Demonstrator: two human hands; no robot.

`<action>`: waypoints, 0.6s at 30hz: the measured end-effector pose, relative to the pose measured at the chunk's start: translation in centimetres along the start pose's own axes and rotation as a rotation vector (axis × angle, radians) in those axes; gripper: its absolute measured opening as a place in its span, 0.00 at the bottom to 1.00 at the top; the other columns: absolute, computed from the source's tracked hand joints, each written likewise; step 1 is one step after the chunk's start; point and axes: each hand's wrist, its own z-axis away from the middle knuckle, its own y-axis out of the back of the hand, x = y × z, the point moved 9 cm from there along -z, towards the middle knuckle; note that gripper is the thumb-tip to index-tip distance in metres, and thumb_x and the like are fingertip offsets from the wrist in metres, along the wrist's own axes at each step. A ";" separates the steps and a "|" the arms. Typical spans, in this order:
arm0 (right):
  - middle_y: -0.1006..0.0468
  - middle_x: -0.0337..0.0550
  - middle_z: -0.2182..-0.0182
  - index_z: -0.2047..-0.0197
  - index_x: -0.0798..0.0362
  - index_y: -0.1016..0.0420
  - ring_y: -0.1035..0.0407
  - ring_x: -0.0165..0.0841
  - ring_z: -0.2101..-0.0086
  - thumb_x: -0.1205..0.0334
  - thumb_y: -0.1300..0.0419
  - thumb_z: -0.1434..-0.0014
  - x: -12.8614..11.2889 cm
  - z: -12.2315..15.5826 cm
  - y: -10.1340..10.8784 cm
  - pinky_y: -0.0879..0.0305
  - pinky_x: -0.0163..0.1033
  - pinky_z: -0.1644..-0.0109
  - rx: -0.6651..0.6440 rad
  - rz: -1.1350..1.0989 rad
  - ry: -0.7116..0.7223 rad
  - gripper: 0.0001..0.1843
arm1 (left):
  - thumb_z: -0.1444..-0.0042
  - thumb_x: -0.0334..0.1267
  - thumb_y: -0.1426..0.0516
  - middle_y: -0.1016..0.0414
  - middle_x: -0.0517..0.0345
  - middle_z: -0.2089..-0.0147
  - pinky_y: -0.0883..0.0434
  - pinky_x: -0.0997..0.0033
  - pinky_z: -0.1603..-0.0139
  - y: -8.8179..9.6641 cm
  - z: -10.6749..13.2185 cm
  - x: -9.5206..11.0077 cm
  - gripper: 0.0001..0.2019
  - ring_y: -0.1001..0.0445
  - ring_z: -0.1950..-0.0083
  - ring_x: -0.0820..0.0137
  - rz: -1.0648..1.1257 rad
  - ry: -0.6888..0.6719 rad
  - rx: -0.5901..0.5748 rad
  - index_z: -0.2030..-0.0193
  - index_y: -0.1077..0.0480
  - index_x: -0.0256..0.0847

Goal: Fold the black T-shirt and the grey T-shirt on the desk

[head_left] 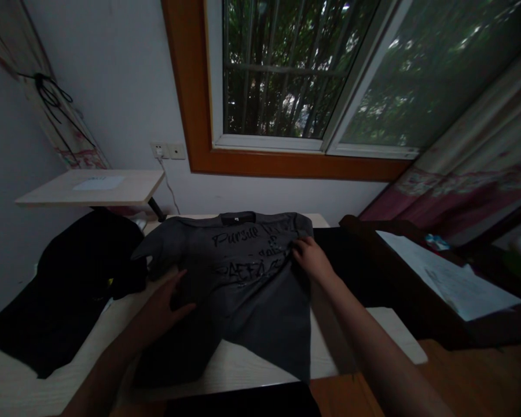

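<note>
A dark grey T-shirt [247, 301] with black lettering lies spread front up on a pale wooden table [260, 365]. My left hand [167, 307] rests flat on the shirt's left side below the sleeve, fingers stretched out. My right hand [310, 258] is at the shirt's right edge near the chest print, its fingers curled onto the fabric where the right side appears folded inward. Whether it pinches the cloth or only presses it is hard to see in the dim light.
A heap of black clothing [69, 278] lies on the table's left. A small shelf [91, 188] juts from the wall. To the right stands a dark wooden desk [417, 301] with papers [451, 278]. A window [295, 75] and curtain [473, 168] are behind.
</note>
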 end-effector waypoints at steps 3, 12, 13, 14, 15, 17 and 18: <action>0.30 0.54 0.40 0.39 0.51 0.26 0.32 0.46 0.44 0.57 0.42 0.34 -2.0 2.0 -1.5 0.37 0.49 0.37 -0.025 0.037 0.064 0.22 | 0.38 0.54 0.44 0.31 0.45 0.34 0.36 0.45 0.32 -1.1 -0.6 1.7 0.32 0.35 0.31 0.51 -0.151 -0.065 0.065 0.28 0.39 0.49; 0.30 0.56 0.39 0.36 0.61 0.29 0.39 0.49 0.40 0.63 0.48 0.32 -4.5 4.1 -4.7 0.44 0.53 0.31 0.107 0.123 0.109 0.25 | 0.32 0.43 0.51 0.28 0.43 0.36 0.44 0.34 0.30 -3.2 -2.6 3.3 0.24 0.52 0.23 0.44 -0.520 -0.140 0.203 0.32 0.32 0.44; 0.30 0.56 0.39 0.35 0.61 0.30 0.39 0.48 0.39 0.63 0.48 0.33 -4.4 3.6 -4.9 0.44 0.52 0.31 0.107 0.115 0.113 0.25 | 0.32 0.43 0.51 0.27 0.44 0.36 0.44 0.34 0.30 -3.2 -3.0 3.2 0.24 0.52 0.23 0.45 -0.525 -0.130 0.201 0.32 0.32 0.44; 0.30 0.56 0.39 0.35 0.62 0.30 0.39 0.48 0.39 0.64 0.48 0.33 -4.3 3.0 -5.2 0.44 0.51 0.31 0.105 0.107 0.118 0.25 | 0.32 0.43 0.52 0.27 0.45 0.36 0.44 0.35 0.30 -3.1 -3.5 3.1 0.24 0.52 0.23 0.46 -0.525 -0.120 0.199 0.32 0.33 0.44; 0.30 0.57 0.39 0.35 0.63 0.30 0.39 0.47 0.39 0.64 0.48 0.33 -4.3 2.4 -5.4 0.44 0.50 0.30 0.104 0.100 0.124 0.25 | 0.32 0.42 0.52 0.27 0.46 0.36 0.44 0.35 0.29 -3.0 -4.0 3.0 0.24 0.52 0.23 0.46 -0.524 -0.111 0.198 0.32 0.33 0.44; 0.30 0.57 0.39 0.36 0.64 0.30 0.39 0.47 0.39 0.65 0.49 0.33 -4.3 1.1 -5.8 0.45 0.50 0.30 0.101 0.090 0.138 0.25 | 0.32 0.43 0.53 0.28 0.45 0.35 0.44 0.36 0.29 -2.8 -5.0 2.7 0.25 0.52 0.23 0.47 -0.526 -0.095 0.198 0.31 0.33 0.43; 0.30 0.58 0.39 0.36 0.64 0.30 0.39 0.47 0.39 0.65 0.49 0.33 -4.4 0.5 -5.9 0.45 0.50 0.30 0.101 0.085 0.144 0.25 | 0.31 0.43 0.53 0.28 0.45 0.35 0.44 0.36 0.29 -2.7 -5.6 2.6 0.25 0.52 0.23 0.47 -0.529 -0.087 0.199 0.31 0.33 0.42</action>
